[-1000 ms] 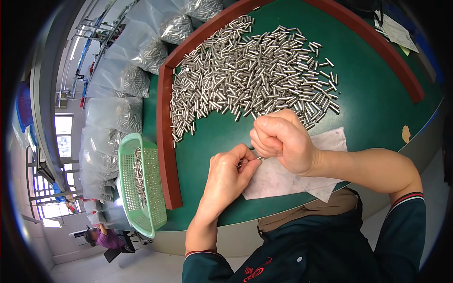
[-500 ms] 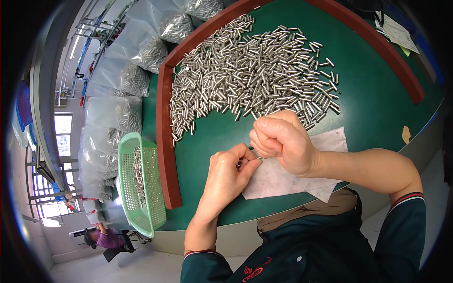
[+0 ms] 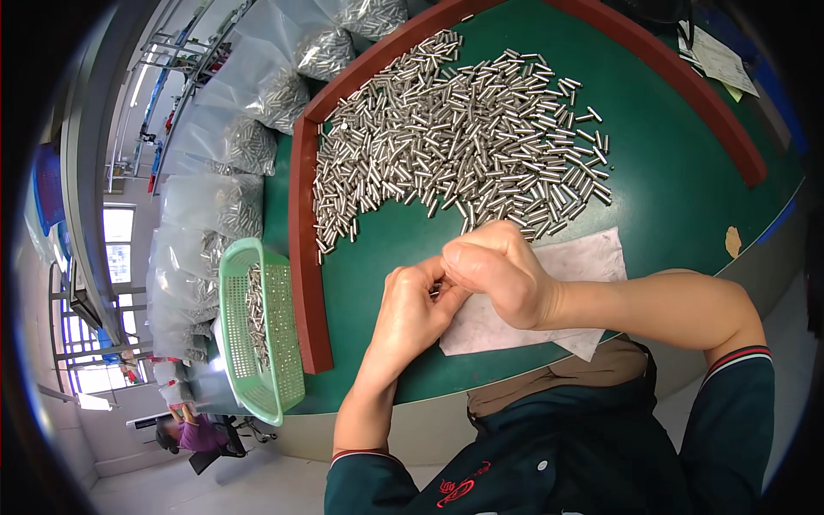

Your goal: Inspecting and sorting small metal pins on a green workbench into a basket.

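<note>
My left hand [image 3: 408, 313] is closed, thumb and fingers curled together, with a small glint of metal pins [image 3: 436, 289] showing between them. Against its fingertips rests my right hand [image 3: 506, 279], curled into a fist; whatever lies inside that fist is hidden. Both hands are over the near part of the green table, the right one above a whitish, stained cloth [image 3: 558, 313]. Just beyond them spreads a large heap of short, shiny metal pins [image 3: 455, 137], with a few loose pins at its near edge.
Dark red wooden rails [image 3: 304, 240] border the heap on the left and far sides. Left of them stands a green mesh basket [image 3: 283, 343] with pins inside. Clear bags of pins [image 3: 249, 146] line the back left. Papers [image 3: 721, 60] lie far right. A seated person [image 3: 199, 433] is behind.
My right fist has moved left and slightly down, meeting the left fingertips and covering the pin end that showed there. My left hand has hardly moved.
</note>
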{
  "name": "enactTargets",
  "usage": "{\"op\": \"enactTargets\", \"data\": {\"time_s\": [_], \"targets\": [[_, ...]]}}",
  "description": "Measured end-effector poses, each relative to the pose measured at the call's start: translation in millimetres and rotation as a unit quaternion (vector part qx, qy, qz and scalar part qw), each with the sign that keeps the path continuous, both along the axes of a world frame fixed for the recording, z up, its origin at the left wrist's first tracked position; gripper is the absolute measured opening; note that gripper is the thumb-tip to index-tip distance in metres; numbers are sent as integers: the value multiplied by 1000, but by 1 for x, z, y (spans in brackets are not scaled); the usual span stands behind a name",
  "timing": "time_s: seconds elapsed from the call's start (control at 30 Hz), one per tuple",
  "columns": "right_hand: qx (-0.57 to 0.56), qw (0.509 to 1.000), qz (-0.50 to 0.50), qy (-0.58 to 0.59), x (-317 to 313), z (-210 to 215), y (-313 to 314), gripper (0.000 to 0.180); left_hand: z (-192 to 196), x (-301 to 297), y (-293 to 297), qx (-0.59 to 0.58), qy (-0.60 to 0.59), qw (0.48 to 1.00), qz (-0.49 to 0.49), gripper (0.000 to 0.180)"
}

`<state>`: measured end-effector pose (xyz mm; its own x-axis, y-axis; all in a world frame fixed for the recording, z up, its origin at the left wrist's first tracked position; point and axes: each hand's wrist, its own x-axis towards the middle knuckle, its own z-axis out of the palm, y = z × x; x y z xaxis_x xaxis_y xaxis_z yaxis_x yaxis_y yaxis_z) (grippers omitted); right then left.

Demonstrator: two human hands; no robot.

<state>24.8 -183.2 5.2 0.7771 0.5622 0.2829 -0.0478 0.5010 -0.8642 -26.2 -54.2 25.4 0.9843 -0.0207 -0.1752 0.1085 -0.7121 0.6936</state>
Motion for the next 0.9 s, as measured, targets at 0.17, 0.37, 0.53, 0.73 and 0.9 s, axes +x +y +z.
{"op": "enactTargets", "data": {"time_s": [0.17, 0.37, 0.53, 0.73, 0.9], "targets": [[90, 981, 60, 159, 19, 19, -11, 39, -2, -3, 9, 2, -13, 1000, -24, 10], [161, 926, 114, 321, 54, 14, -24, 42, -15, 9, 43, -687, 146, 711, 26, 9], [117, 925, 165, 322, 46, 6, -20, 42, -21, 13, 42, -679, 112, 723, 68, 9], [95, 970, 169, 147, 30, 6, -18, 41, -26, 16, 43, -681, 118, 719, 73, 9], [81, 974, 161, 137, 28, 3, -16, 41, -26, 17, 43, -685, 124, 713, 88, 10]]}}
